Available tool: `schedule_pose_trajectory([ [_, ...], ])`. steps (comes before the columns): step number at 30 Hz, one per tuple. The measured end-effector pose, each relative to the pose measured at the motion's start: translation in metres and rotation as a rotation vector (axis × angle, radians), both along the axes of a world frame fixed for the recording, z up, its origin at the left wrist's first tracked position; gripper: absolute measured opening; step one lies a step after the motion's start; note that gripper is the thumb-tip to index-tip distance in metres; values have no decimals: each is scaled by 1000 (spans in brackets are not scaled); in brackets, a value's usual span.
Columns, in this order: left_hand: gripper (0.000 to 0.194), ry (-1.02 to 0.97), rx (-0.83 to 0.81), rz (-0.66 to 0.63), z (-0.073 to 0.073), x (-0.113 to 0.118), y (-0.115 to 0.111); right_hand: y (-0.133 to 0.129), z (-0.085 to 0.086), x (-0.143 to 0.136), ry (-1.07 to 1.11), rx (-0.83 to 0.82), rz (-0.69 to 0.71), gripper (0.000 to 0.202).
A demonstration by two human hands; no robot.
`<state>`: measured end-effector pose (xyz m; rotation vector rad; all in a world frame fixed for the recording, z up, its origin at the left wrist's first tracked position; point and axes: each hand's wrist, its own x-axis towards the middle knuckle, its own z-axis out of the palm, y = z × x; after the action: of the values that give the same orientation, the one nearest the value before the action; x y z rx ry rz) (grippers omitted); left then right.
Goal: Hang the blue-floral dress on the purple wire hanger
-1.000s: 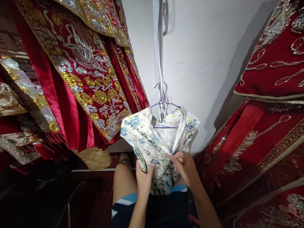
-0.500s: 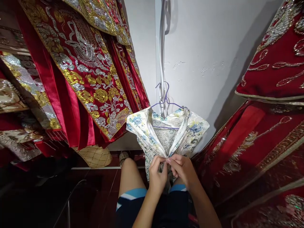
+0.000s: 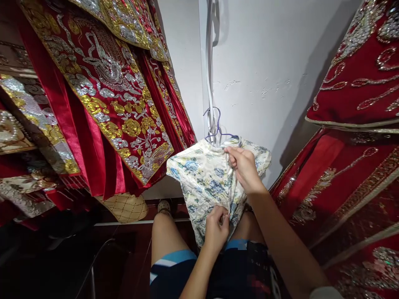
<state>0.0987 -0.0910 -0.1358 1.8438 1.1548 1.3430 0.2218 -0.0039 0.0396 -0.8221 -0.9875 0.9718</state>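
Observation:
A white short-sleeved garment with blue and yellow flowers (image 3: 199,170) hangs on a thin purple hanger (image 3: 218,118) in front of my knees. Near its neckline, the fingers of my right hand (image 3: 241,164) pinch the top of the front seam; whether they hold a zipper pull is hidden. Lower on that seam, my left hand (image 3: 216,226) is closed on the cloth by its fingertips. Between the two hands the front edges lie together, and the seam looks taut.
Red gowns with gold and silver sequins (image 3: 124,104) hang close on the left. More beaded red gowns (image 3: 343,178) crowd the right side. A white strap (image 3: 209,62) runs down the pale wall (image 3: 264,54) to the hanger.
My right hand has moved up from the bottom of the V-shaped opening to the neckline, and the opening has closed. The left hand has gone slightly lower, still gripping the cloth.

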Motion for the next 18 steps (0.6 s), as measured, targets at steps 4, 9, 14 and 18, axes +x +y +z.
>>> schedule_pose_trajectory([
  [4, 19, -3, -65, 5, -1, -7, -6, -5, 8, 0, -28, 33, 19, 30],
  [9, 13, -84, -27, -11, 54, -26, -1, -21, -4, -2, -75, 62, 34, 29],
  [14, 28, -15, 406, 26, 152, -36, 40, -35, 4, -2, -193, 116, 12, 26],
  [18, 21, 175, 457, -56, 193, -31, 74, -38, 7, -1, -232, 170, -4, 28],
])
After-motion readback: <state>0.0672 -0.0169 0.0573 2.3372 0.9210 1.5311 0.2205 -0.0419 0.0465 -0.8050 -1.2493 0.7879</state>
